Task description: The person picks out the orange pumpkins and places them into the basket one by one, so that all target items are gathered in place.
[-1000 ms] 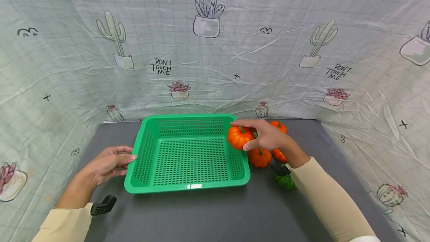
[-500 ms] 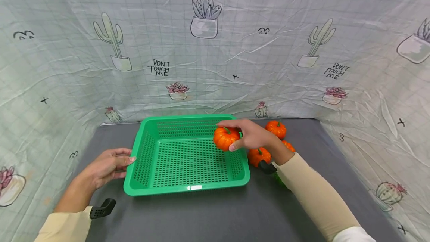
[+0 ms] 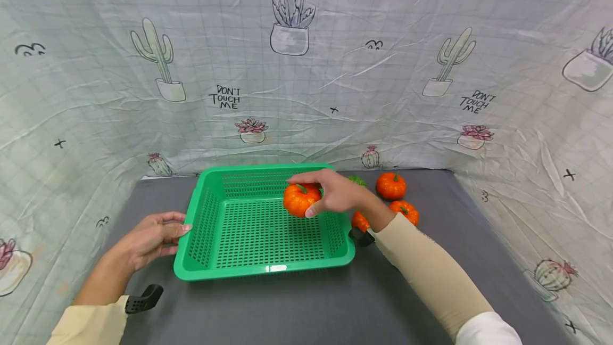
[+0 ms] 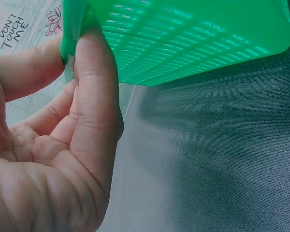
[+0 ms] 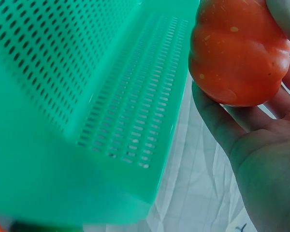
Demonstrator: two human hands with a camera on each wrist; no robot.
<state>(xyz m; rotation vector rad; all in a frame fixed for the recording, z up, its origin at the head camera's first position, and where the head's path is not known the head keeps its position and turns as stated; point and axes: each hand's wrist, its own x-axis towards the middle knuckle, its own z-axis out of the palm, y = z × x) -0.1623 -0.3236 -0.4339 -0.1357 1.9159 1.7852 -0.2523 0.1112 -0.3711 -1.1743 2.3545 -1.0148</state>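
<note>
A green plastic basket [image 3: 268, 269] with slotted walls sits on the grey table. My left hand [image 3: 152, 239] pinches its left rim between thumb and fingers; in the left wrist view the thumb and a finger [image 4: 94, 96] close over that rim. Above the basket's inside, toward its right half, my right hand [image 3: 335, 191] holds a small orange pumpkin [image 3: 300, 200] with a green stem. The right wrist view shows the fingers wrapped round the side of the pumpkin [image 5: 239, 53], with the basket wall [image 5: 130, 106] beside it.
Right of the basket lie more small pumpkins, one at the back [image 3: 390, 186], one nearer [image 3: 405, 211], and another [image 3: 360, 221] partly behind the right wrist. A green leafy thing [image 3: 356, 180] shows behind the right hand. A printed cloth [image 3: 306, 100] encloses the table.
My right hand has carried the pumpkin leftward from the basket's right rim to over its inside. The left hand keeps its grip on the left rim.
</note>
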